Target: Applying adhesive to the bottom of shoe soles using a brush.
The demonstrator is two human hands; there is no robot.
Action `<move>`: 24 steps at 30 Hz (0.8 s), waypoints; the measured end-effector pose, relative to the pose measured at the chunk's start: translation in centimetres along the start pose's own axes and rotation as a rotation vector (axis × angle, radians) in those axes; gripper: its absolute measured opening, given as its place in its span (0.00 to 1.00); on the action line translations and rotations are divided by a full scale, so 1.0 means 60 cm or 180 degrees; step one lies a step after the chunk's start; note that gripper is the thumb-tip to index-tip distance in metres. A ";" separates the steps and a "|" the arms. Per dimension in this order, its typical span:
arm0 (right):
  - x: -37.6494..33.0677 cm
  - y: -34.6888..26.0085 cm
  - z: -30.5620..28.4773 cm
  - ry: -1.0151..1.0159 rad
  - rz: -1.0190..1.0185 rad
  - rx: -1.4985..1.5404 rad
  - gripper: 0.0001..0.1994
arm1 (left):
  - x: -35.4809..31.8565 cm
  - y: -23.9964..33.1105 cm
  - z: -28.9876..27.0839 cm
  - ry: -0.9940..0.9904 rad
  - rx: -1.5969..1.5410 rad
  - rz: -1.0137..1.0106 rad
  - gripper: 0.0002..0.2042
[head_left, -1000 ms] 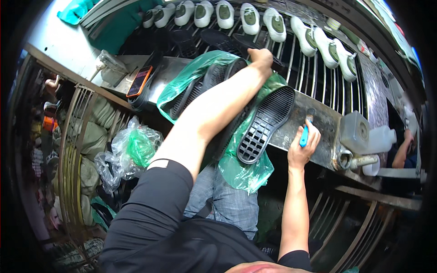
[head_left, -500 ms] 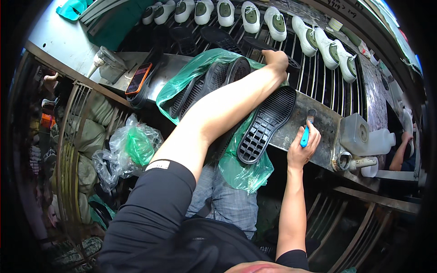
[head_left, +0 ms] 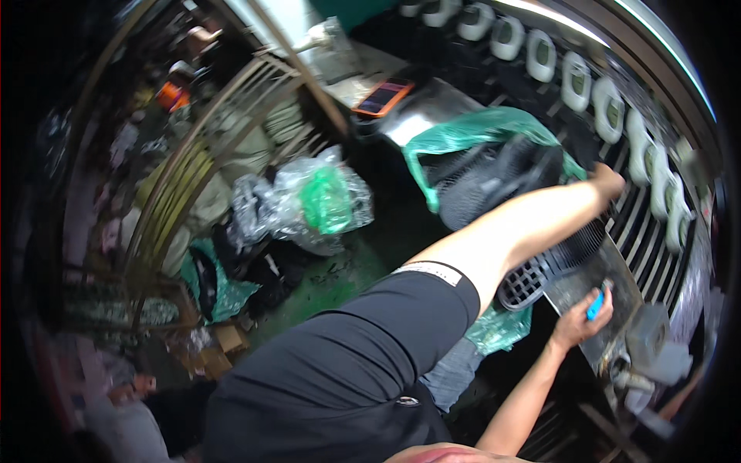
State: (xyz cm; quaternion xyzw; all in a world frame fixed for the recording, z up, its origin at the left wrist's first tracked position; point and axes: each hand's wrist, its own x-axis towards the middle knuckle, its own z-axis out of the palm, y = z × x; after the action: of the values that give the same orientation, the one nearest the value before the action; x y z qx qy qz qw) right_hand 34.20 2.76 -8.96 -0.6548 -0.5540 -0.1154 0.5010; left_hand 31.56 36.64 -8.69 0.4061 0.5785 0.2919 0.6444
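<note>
My left arm stretches across the bench, and my left hand [head_left: 608,184] is over the near side of the slatted rack, close to dark soles there. Its fingers are blurred and mostly hidden, so their grip does not show. My right hand [head_left: 583,318] is closed round the blue handle of a brush [head_left: 595,305], above the metal plate [head_left: 577,285]. Between my arms lies a black shoe sole [head_left: 526,284] with a grid of square hollows, partly covered by my left forearm. More black soles [head_left: 482,181] sit in an open green plastic bag [head_left: 494,122].
White shoes [head_left: 577,81] line the back of the rack [head_left: 652,266]. An orange-edged phone [head_left: 384,98] lies at the bench's left. Plastic containers [head_left: 648,332] stand right of my right hand. Clear and green plastic bags [head_left: 324,199] hang left of my lap, near a curved metal rack [head_left: 166,197].
The view has swung left, so the bench and both arms appear farther right and tilted. My left hand remains over the rack; the brush stays in my right hand.
</note>
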 end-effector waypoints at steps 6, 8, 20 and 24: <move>0.001 0.036 -0.008 0.0086 -0.0257 0.0080 0.14 | -0.285 -0.002 -0.102 -0.0423 0.1824 0.3208 0.26; 0.003 0.025 -0.002 0.0094 -0.0185 0.0111 0.14 | -0.398 -0.041 -0.182 0.0323 0.2260 0.3717 0.34; 0.011 0.060 0.024 0.0035 -0.0355 -0.0087 0.12 | -0.530 -0.147 -0.323 0.0933 0.3413 0.2940 0.30; 0.021 0.081 0.006 0.0155 -0.0424 0.0634 0.12 | -0.528 -0.146 -0.295 0.1013 0.3183 0.3217 0.28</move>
State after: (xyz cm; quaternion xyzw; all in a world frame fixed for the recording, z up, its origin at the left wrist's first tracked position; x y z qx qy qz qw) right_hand 38.60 4.37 -10.82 -0.5605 -0.5927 -0.1087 0.5681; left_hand 8.29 8.76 -0.13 0.8222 0.4712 0.3101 0.0764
